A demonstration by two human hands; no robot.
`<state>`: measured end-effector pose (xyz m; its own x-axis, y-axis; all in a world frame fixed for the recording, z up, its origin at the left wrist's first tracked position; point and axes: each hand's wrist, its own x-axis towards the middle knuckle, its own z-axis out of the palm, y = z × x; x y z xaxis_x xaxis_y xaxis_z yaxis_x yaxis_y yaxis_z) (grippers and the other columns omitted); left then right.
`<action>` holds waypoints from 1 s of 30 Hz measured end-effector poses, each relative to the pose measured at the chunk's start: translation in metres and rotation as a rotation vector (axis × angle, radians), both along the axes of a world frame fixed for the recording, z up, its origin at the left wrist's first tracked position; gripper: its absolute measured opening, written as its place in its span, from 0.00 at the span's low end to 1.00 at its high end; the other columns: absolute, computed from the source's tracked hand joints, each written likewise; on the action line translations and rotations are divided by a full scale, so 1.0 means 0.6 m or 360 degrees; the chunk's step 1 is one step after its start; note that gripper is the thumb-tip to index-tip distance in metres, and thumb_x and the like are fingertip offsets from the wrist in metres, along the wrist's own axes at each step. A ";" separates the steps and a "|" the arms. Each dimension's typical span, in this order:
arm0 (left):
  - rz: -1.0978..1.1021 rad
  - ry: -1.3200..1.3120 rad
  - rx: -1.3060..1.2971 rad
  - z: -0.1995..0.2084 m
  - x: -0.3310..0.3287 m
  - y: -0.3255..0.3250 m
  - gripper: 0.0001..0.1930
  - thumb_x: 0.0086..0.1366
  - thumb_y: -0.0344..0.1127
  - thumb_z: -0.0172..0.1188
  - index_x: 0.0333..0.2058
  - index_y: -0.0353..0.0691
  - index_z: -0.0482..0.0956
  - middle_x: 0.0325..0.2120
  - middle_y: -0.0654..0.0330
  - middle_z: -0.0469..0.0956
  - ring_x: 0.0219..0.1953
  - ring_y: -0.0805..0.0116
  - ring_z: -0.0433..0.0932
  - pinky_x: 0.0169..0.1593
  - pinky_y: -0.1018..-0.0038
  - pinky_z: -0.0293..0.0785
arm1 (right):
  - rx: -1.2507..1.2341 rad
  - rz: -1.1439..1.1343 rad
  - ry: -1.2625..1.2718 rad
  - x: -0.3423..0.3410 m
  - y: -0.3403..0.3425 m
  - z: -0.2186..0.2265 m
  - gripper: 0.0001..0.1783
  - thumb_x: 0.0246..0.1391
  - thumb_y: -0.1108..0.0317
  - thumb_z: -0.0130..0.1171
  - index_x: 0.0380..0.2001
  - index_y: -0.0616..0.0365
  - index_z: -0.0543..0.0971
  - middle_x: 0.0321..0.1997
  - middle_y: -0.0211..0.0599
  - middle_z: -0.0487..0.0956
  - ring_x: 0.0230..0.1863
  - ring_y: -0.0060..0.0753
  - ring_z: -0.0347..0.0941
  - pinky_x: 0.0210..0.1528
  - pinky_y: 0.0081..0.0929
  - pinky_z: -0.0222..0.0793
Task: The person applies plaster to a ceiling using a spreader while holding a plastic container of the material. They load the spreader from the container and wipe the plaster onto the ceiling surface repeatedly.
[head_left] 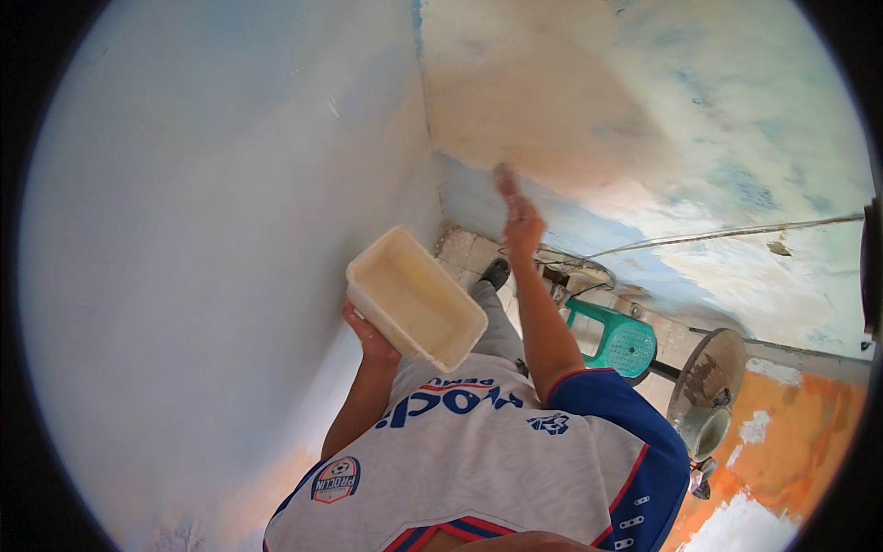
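Observation:
My left hand [372,339] grips a cream rectangular plastic tub [361,296] by its lower left side and holds it tilted in front of my body. A pale cream layer, perhaps paint, coats the inside of the tub. Further out and to the right, my right hand [524,228] is closed round what looks like a paintbrush [506,181]. Its reddish-brown end is smeared by motion and points up toward the patchy wall [552,110]. Whether the brush touches that wall I cannot tell.
A pale blue-grey wall [184,230] rises close on my left and meets the patchy wall at a corner. A green plastic stool [630,348] and a round stained object [706,377] stand to the right. Cables [699,236] run along the wall. An orange, peeling wall [782,442] is at lower right.

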<state>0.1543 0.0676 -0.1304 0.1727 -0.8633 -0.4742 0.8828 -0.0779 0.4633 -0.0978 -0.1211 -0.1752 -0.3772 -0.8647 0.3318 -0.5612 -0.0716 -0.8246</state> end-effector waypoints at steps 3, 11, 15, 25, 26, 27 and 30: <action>-0.0128 0.0070 -0.0157 0.018 -0.007 -0.008 0.39 0.70 0.72 0.37 0.67 0.50 0.66 0.64 0.60 0.70 0.65 0.57 0.70 0.66 0.58 0.70 | -0.0159 0.0141 0.0055 0.047 -0.045 -0.061 0.12 0.63 0.62 0.63 0.40 0.59 0.87 0.40 0.50 0.86 0.40 0.54 0.84 0.42 0.41 0.79; -0.0143 -0.0033 -0.0084 0.039 -0.004 -0.015 0.39 0.70 0.72 0.36 0.68 0.51 0.65 0.65 0.61 0.69 0.66 0.58 0.70 0.66 0.58 0.70 | -0.0327 -0.0287 -0.0086 -0.015 -0.094 -0.032 0.14 0.63 0.62 0.62 0.42 0.62 0.86 0.42 0.49 0.86 0.43 0.50 0.84 0.48 0.36 0.78; -0.0116 -0.0019 -0.0102 0.034 -0.018 -0.017 0.39 0.71 0.71 0.36 0.68 0.51 0.65 0.65 0.61 0.70 0.65 0.58 0.70 0.65 0.59 0.70 | -0.0027 -0.0288 -0.0064 -0.045 0.019 -0.033 0.13 0.62 0.63 0.64 0.42 0.62 0.86 0.40 0.48 0.87 0.40 0.47 0.85 0.45 0.35 0.79; -0.0256 0.0083 -0.0099 0.037 -0.006 -0.008 0.40 0.70 0.73 0.37 0.68 0.50 0.66 0.64 0.60 0.71 0.64 0.57 0.71 0.65 0.58 0.71 | 0.0256 0.0116 0.0713 0.053 -0.156 -0.055 0.11 0.62 0.61 0.58 0.39 0.53 0.86 0.33 0.44 0.83 0.36 0.52 0.82 0.40 0.47 0.78; -0.0207 0.0056 -0.0024 0.037 -0.007 -0.008 0.41 0.70 0.74 0.37 0.68 0.50 0.66 0.65 0.60 0.70 0.65 0.57 0.71 0.65 0.58 0.71 | 0.0071 0.0125 0.0620 0.031 -0.142 -0.056 0.12 0.63 0.60 0.57 0.40 0.52 0.86 0.34 0.44 0.84 0.36 0.52 0.82 0.39 0.47 0.77; -0.0147 0.0037 0.0039 0.034 -0.011 -0.009 0.41 0.69 0.74 0.37 0.68 0.50 0.65 0.65 0.60 0.70 0.65 0.57 0.70 0.65 0.58 0.70 | -0.0125 0.0141 0.0533 0.001 -0.124 -0.052 0.13 0.64 0.58 0.56 0.41 0.51 0.86 0.34 0.45 0.84 0.36 0.52 0.82 0.38 0.47 0.77; -0.0102 -0.0051 -0.0002 0.026 -0.019 -0.005 0.42 0.69 0.75 0.38 0.69 0.50 0.65 0.66 0.60 0.69 0.65 0.57 0.69 0.66 0.57 0.69 | -0.0119 -0.0268 0.0179 -0.071 -0.033 -0.037 0.12 0.63 0.62 0.61 0.39 0.57 0.88 0.33 0.46 0.85 0.33 0.51 0.83 0.37 0.41 0.78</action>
<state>0.1428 0.0648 -0.1148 0.1322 -0.8738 -0.4680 0.8606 -0.1331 0.4916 -0.1405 -0.1411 -0.1977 -0.4710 -0.7641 0.4409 -0.6586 -0.0280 -0.7520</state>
